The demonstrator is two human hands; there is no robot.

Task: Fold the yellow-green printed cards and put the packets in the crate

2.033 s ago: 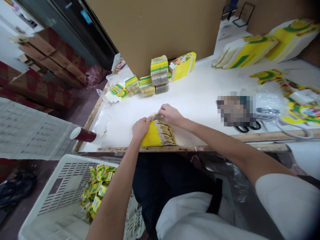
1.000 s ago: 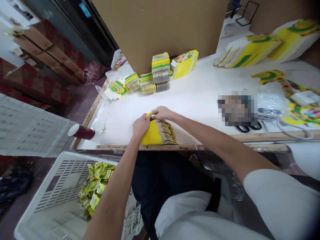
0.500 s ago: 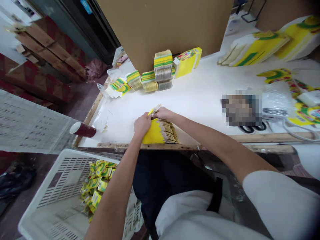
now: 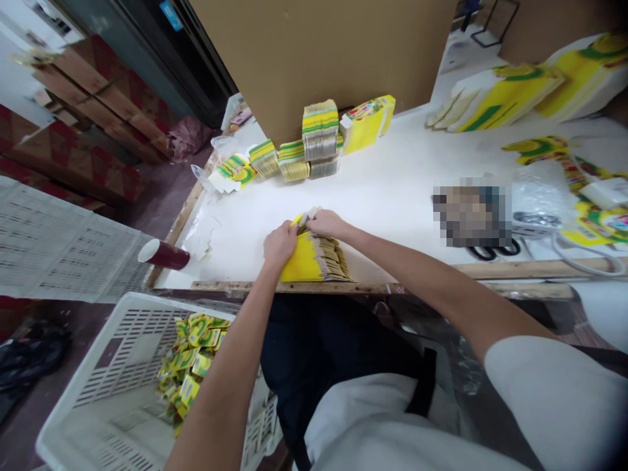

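A fanned stack of flat yellow cardboard boxes [image 4: 300,260] lies at the table's front edge, its grey-brown layered edges towards the right. My left hand [image 4: 280,243] is closed on the stack's far left corner, thumb on top. At the far end, my right hand [image 4: 328,224] has its fingers curled round the raised grey and yellow ends of the cardboard. Its fingertips are partly hidden, so how many pieces it grips I cannot tell.
Bundles of yellow-green cartons [image 4: 320,131] stand at the back against a large brown board [image 4: 328,52]. A dark red cup [image 4: 167,254] lies on the left. Below is a white crate [image 4: 98,405] of yellow packets. Black scissor handles [image 4: 493,250] show at right.
My right hand has shifted slightly to the right along the far end of the stack, and more of the grey ends shows between the hands. My left hand holds its place.
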